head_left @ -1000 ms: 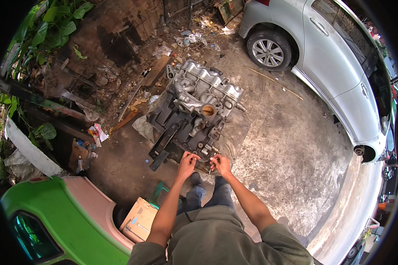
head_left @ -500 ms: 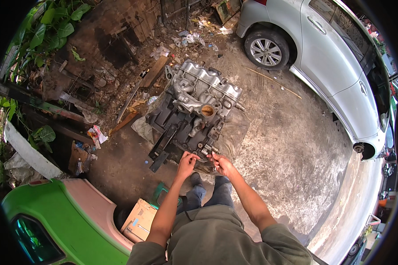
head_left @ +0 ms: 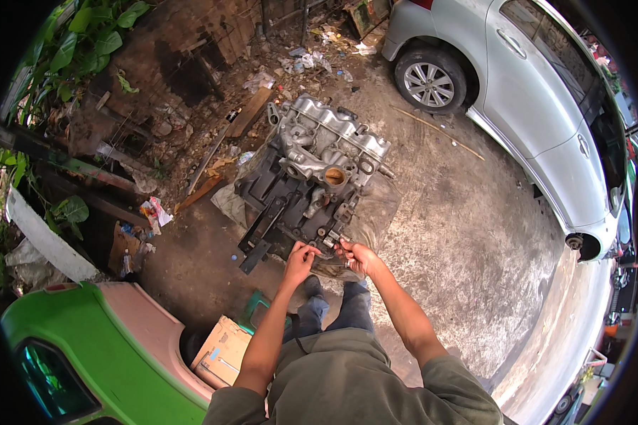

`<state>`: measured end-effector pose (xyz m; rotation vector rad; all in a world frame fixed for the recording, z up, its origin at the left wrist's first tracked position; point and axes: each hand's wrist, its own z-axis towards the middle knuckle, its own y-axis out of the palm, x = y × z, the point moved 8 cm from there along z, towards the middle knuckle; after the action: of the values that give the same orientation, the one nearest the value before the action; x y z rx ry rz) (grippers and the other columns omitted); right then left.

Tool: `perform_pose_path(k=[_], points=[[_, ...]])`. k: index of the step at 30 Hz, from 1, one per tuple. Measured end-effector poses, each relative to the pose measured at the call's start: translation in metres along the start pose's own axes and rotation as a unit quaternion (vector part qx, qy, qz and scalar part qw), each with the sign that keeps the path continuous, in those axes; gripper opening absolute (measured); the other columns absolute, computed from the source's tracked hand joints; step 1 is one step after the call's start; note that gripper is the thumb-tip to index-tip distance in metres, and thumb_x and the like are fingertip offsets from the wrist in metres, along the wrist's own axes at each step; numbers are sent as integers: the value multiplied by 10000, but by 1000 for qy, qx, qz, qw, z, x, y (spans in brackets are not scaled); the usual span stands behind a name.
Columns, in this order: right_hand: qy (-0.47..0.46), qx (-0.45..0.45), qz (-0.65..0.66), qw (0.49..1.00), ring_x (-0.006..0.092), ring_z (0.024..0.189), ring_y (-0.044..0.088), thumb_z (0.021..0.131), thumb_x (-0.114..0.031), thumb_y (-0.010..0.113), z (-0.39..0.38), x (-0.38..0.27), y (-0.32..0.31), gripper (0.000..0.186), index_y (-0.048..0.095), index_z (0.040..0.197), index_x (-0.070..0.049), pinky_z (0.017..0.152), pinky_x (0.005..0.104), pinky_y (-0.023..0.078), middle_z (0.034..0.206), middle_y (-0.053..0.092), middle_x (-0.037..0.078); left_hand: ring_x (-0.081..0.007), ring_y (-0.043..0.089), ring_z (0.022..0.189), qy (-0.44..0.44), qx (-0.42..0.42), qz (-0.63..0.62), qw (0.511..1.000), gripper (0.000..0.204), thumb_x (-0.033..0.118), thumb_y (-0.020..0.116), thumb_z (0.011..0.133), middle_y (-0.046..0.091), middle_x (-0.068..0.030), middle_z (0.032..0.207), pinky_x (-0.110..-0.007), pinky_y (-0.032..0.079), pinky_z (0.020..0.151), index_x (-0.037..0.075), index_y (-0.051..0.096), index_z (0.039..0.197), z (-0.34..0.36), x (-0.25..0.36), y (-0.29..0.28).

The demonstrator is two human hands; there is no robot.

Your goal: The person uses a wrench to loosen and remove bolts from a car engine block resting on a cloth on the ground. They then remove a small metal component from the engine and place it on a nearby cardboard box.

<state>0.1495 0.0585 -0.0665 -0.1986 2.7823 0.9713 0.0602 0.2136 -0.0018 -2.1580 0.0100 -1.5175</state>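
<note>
A car engine with a silvery cover and a darker lower body stands on the ground in front of me. My left hand is at its near edge, fingers pinched together; whatever they grip is too small to name. Just to the right, my right hand is closed with its thumb and forefinger by a small shiny metal cylinder on the engine's near side. I cannot make out what lies inside that hand. A round brownish opening faces up from the engine's middle.
Under the engine lies a dirty sheet. A silver car stands at the right. Green bodywork, a cardboard box and a green plastic stool are at the lower left. Wooden planks and litter lie farther off.
My right hand has turned slightly and shifted a little to the right beside the engine's near edge. The left hand stays nearly in place, still pinched.
</note>
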Motion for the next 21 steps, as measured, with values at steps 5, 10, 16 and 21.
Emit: perform_pose_path(k=[5, 10, 16, 21], points=[[45, -4, 91, 995, 60, 532, 390, 1063, -233, 504, 7, 2, 2, 251, 545, 1075, 14, 409, 179, 305, 809, 549, 45, -166, 502, 693, -4, -6, 8, 1000, 147, 46, 558, 993, 473, -48, 956, -349, 462, 694, 79, 701, 994, 1, -2, 2], [31, -5, 90, 995, 89, 544, 418, 1060, -194, 505, 10, -3, 2, 198, 553, 1056, -2, 431, 196, 348, 842, 570, 56, -165, 509, 693, 16, -2, 18, 1000, 143, 42, 560, 988, 473, -51, 943, -346, 465, 695, 74, 700, 991, 2, -1, 1], [-78, 42, -248, 965, 154, 685, 631, 1005, -148, 608, 7, -9, -3, 126, 601, 1013, -23, 580, 272, 563, 901, 674, 80, -163, 515, 691, 9, -7, 14, 1000, 151, 45, 554, 992, 477, -55, 960, -351, 469, 695, 78, 701, 1000, 2, -1, 1], [-313, 171, -578, 734, 287, 732, 719, 904, -66, 688, -5, -41, 16, 171, 642, 1008, 62, 655, 442, 550, 818, 685, 232, -127, 506, 716, -21, -20, 21, 999, 161, 53, 549, 1000, 480, -31, 972, -325, 460, 704, 77, 707, 1012, 2, 1, 1]])
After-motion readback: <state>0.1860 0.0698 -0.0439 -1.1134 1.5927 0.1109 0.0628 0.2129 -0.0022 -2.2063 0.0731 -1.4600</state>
